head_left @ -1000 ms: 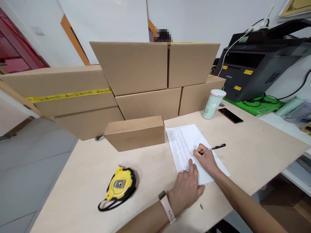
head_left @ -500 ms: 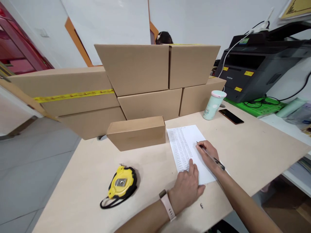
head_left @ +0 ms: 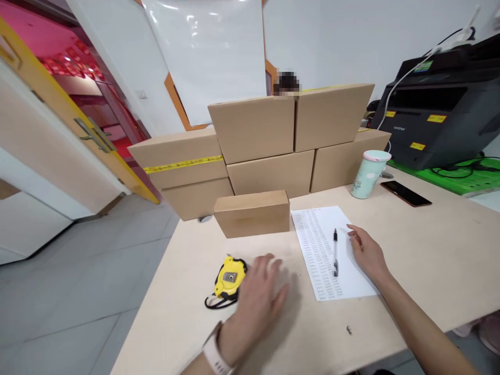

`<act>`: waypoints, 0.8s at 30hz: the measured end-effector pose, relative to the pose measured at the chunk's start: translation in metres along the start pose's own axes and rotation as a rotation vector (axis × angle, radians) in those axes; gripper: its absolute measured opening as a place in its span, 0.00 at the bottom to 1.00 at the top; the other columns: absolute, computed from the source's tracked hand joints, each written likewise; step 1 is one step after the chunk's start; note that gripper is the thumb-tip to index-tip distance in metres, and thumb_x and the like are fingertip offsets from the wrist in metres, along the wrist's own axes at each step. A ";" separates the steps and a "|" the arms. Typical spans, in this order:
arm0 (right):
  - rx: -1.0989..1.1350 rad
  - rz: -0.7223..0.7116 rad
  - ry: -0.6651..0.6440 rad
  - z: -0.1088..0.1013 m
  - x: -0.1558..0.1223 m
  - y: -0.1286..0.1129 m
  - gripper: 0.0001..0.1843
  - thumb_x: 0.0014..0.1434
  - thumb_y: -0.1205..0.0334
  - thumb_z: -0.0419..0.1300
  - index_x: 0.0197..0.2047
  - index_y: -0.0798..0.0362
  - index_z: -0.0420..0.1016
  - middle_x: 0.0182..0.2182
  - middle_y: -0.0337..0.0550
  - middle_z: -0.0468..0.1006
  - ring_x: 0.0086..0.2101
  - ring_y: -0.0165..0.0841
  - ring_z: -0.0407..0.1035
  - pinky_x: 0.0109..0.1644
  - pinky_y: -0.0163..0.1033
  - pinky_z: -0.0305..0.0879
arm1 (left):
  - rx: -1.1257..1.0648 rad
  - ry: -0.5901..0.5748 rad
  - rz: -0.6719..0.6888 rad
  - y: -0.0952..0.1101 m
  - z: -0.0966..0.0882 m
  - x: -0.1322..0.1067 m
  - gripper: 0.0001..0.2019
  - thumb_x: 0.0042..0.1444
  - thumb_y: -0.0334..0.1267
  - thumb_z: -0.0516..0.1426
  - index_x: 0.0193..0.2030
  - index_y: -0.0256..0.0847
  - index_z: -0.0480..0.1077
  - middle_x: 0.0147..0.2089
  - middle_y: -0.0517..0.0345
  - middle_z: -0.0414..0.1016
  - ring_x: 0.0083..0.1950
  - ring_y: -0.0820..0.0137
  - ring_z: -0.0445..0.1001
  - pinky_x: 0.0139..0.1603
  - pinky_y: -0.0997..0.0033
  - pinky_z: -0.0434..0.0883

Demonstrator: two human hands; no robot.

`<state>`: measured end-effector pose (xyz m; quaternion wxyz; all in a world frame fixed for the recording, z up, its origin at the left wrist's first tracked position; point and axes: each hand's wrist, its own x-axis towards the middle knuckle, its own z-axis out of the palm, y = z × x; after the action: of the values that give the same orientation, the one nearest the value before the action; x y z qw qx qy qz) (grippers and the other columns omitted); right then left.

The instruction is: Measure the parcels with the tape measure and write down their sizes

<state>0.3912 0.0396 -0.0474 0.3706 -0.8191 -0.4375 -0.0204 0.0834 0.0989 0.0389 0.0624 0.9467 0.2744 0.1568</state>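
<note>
My left hand (head_left: pixel 260 289), a pale band on its wrist, is open above the table just right of a yellow and black tape measure (head_left: pixel 230 277), partly covering its right edge. Nothing shows in its fingers. A pen (head_left: pixel 335 252) lies on a printed sheet of paper (head_left: pixel 357 281) that carries columns of small text. Over the sheet's right edge rests my right hand (head_left: pixel 367 251), empty, its fingers loosely curved and apart, a short way right of the pen. Behind the tape measure and left of the sheet sits a small cardboard box (head_left: pixel 253 217).
Larger cardboard boxes (head_left: pixel 269 174) are stacked along the table's (head_left: pixel 425 271) far side, with part of a person's head (head_left: pixel 287 83) behind them. A mint tumbler (head_left: pixel 369 177) and a phone (head_left: pixel 406 193) stand and lie at the right. Beyond is a black printer (head_left: pixel 425 114).
The pen has left my right hand and lies on the paper. My left hand has lifted off the sheet and moved left to the tape measure. The view has turned left.
</note>
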 end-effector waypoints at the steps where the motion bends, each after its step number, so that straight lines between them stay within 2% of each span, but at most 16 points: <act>1: 0.001 0.013 0.004 -0.001 0.000 -0.001 0.21 0.59 0.61 0.47 0.54 0.50 0.67 0.42 0.46 0.77 0.38 0.39 0.72 0.42 0.45 0.67 | 0.017 0.034 -0.037 -0.019 -0.005 -0.011 0.17 0.60 0.39 0.49 0.55 0.38 0.60 0.56 0.43 0.65 0.55 0.57 0.65 0.50 0.54 0.69; 2: 0.006 0.025 0.009 -0.001 0.000 -0.001 0.21 0.59 0.60 0.47 0.53 0.50 0.68 0.41 0.47 0.77 0.37 0.39 0.72 0.41 0.45 0.67 | 0.041 0.075 -0.084 -0.037 -0.007 -0.021 0.18 0.59 0.40 0.50 0.55 0.37 0.60 0.56 0.41 0.65 0.57 0.54 0.64 0.52 0.50 0.67; 4: 0.026 0.050 0.021 0.000 0.000 -0.001 0.20 0.59 0.57 0.47 0.52 0.51 0.69 0.40 0.47 0.78 0.36 0.40 0.72 0.39 0.44 0.67 | 0.079 0.172 -0.224 -0.071 -0.007 -0.041 0.22 0.56 0.44 0.53 0.56 0.40 0.60 0.59 0.42 0.61 0.59 0.52 0.60 0.53 0.48 0.66; 7: 0.059 0.084 0.038 0.002 -0.001 0.000 0.20 0.58 0.54 0.48 0.50 0.51 0.70 0.37 0.47 0.78 0.34 0.40 0.72 0.37 0.44 0.67 | 0.066 0.128 -0.417 -0.103 0.001 -0.063 0.33 0.51 0.51 0.57 0.60 0.37 0.54 0.62 0.39 0.59 0.61 0.49 0.58 0.56 0.47 0.63; 11: 0.092 0.124 0.073 0.002 -0.004 -0.003 0.21 0.57 0.52 0.49 0.50 0.51 0.70 0.37 0.46 0.78 0.34 0.39 0.73 0.39 0.44 0.67 | -0.078 0.006 -0.543 -0.108 0.008 -0.073 0.36 0.49 0.45 0.57 0.63 0.35 0.50 0.56 0.41 0.65 0.57 0.53 0.63 0.54 0.52 0.64; 14: 0.064 0.117 0.161 -0.005 -0.010 -0.017 0.21 0.58 0.52 0.49 0.51 0.51 0.69 0.39 0.47 0.77 0.34 0.40 0.72 0.38 0.45 0.67 | -0.136 0.050 -0.568 -0.103 0.008 -0.074 0.34 0.48 0.41 0.56 0.62 0.36 0.53 0.52 0.44 0.69 0.54 0.54 0.66 0.51 0.54 0.64; 17: -0.001 -0.056 0.299 -0.012 -0.013 -0.048 0.19 0.60 0.53 0.48 0.50 0.51 0.69 0.40 0.50 0.77 0.38 0.43 0.71 0.37 0.46 0.66 | -0.230 0.170 -0.599 -0.102 0.005 -0.074 0.33 0.45 0.38 0.57 0.61 0.40 0.57 0.48 0.47 0.70 0.52 0.54 0.66 0.51 0.54 0.64; 19: -0.022 -0.232 0.326 -0.013 -0.011 -0.078 0.17 0.62 0.55 0.47 0.49 0.50 0.70 0.42 0.52 0.76 0.43 0.45 0.69 0.42 0.48 0.65 | -0.506 0.273 -0.682 -0.104 0.001 -0.074 0.32 0.41 0.38 0.61 0.57 0.42 0.63 0.47 0.48 0.72 0.52 0.52 0.67 0.53 0.51 0.61; 22: -0.007 -0.460 0.236 -0.005 0.000 -0.130 0.16 0.64 0.56 0.47 0.49 0.48 0.70 0.47 0.48 0.75 0.49 0.42 0.66 0.52 0.46 0.61 | -1.074 0.418 -0.749 -0.108 -0.007 -0.075 0.31 0.35 0.43 0.66 0.50 0.39 0.70 0.48 0.48 0.74 0.54 0.50 0.67 0.58 0.51 0.59; 24: -0.011 -0.604 0.150 0.006 0.013 -0.167 0.16 0.63 0.56 0.49 0.50 0.48 0.71 0.49 0.46 0.74 0.52 0.40 0.64 0.55 0.45 0.59 | -1.329 0.461 -0.728 -0.110 -0.015 -0.075 0.28 0.39 0.50 0.64 0.47 0.36 0.71 0.50 0.45 0.75 0.54 0.52 0.69 0.56 0.55 0.63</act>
<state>0.2751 0.1094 0.0516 0.3745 -0.6502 -0.6324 -0.1926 -0.0366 0.1513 0.0106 0.6037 0.5054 0.4216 0.4498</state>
